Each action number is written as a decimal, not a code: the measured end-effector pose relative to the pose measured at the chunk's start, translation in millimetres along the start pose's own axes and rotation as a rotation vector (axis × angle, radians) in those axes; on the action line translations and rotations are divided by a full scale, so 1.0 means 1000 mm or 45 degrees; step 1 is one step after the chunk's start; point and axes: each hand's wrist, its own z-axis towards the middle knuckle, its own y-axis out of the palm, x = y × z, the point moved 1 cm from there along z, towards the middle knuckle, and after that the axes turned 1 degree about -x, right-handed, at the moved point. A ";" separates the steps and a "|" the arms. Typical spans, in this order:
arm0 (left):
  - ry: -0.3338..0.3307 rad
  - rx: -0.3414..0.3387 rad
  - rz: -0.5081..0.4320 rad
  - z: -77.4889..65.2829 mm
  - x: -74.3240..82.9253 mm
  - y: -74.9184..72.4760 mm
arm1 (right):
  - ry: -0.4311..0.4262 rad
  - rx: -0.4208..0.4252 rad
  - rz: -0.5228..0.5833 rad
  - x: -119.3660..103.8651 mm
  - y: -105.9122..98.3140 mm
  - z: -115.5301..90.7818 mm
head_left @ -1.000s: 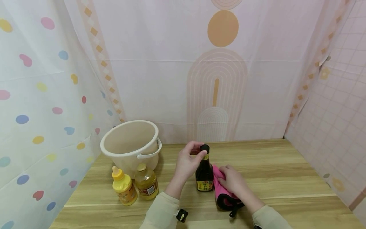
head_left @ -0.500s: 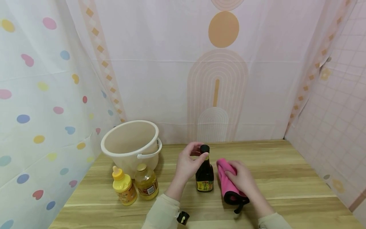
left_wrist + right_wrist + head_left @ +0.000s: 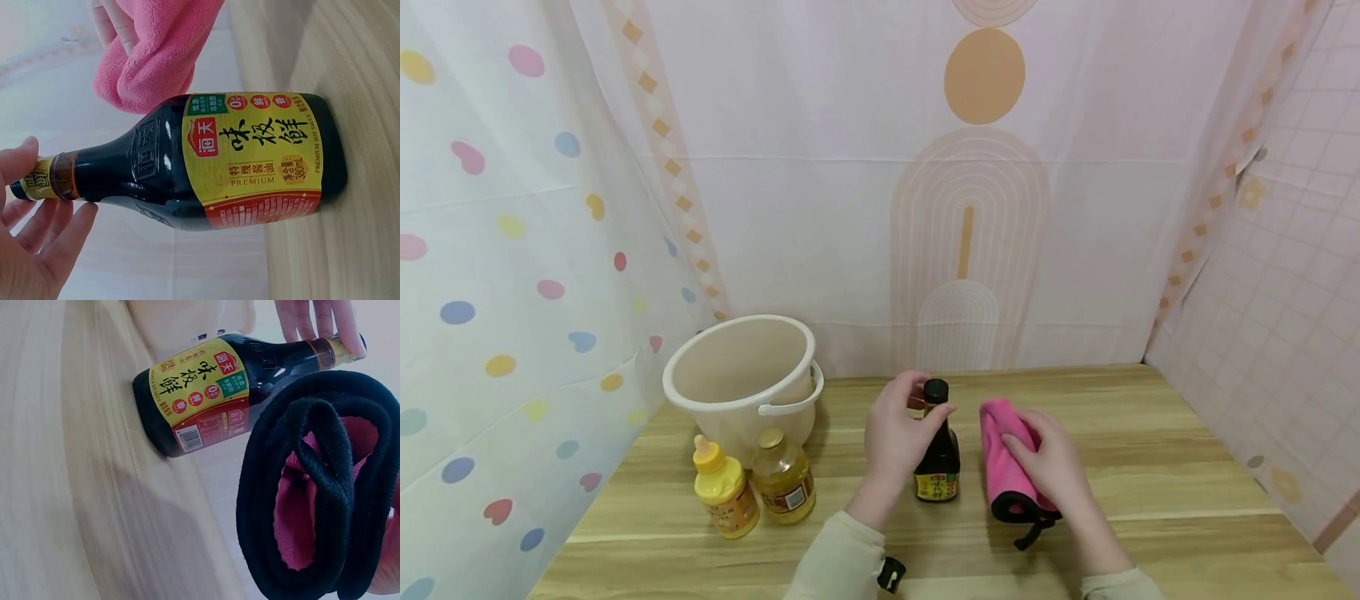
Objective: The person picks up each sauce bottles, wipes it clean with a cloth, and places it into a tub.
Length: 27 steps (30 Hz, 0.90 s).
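A dark soy sauce bottle [image 3: 937, 467] with a yellow label stands upright on the wooden table. The thumb and fingers of my left hand [image 3: 895, 429] hold it by the neck, just below the black cap; the left wrist view shows the thumb on one side of the neck [image 3: 65, 175] and the fingers on the other. To the right of the bottle, my right hand [image 3: 1054, 458] grips a folded pink cloth [image 3: 1002, 467] raised above the table. Its black edging [image 3: 250, 487] and hanging loop show large in the right wrist view. A gap separates cloth and bottle.
At the left stands a cream bucket [image 3: 737, 425] with a white handle. Before it are a yellow squeeze bottle [image 3: 727, 497] and a bottle of golden oil [image 3: 784, 483]. Patterned curtains [image 3: 820, 208] rise behind the table [image 3: 1150, 475] and at both sides.
My right hand has lifted the pink cloth off the bottle's side and carried it right and a little away from me. The left hand stays at the neck; the bottle has barely moved.
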 end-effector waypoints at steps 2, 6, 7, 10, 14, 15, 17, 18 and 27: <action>0.005 0.015 0.011 0.000 0.001 0.001 | 0.011 -0.002 0.008 0.000 -0.001 0.000; 0.004 0.014 -0.006 0.001 0.001 0.002 | 0.039 0.001 0.017 0.001 -0.003 0.000; 0.000 0.006 -0.016 0.001 0.000 0.002 | 0.046 0.002 0.019 0.001 -0.004 0.000; -0.017 -0.030 -0.044 0.002 -0.001 0.001 | 0.054 0.000 0.013 0.002 -0.005 0.000; -0.053 -0.120 -0.088 0.005 -0.001 -0.003 | 0.069 -0.013 0.019 0.002 -0.006 0.000; -0.064 -0.144 -0.102 0.006 -0.002 -0.004 | 0.074 -0.017 0.022 0.002 -0.007 0.000; -0.073 -0.196 -0.133 0.009 -0.002 -0.007 | 0.082 -0.022 0.026 0.001 -0.007 0.000; -0.072 -0.218 -0.145 0.010 -0.003 -0.007 | 0.086 -0.025 0.027 0.001 -0.008 0.000; -0.096 -0.450 -0.279 0.021 -0.013 -0.014 | 0.085 -0.031 0.023 0.003 -0.007 0.000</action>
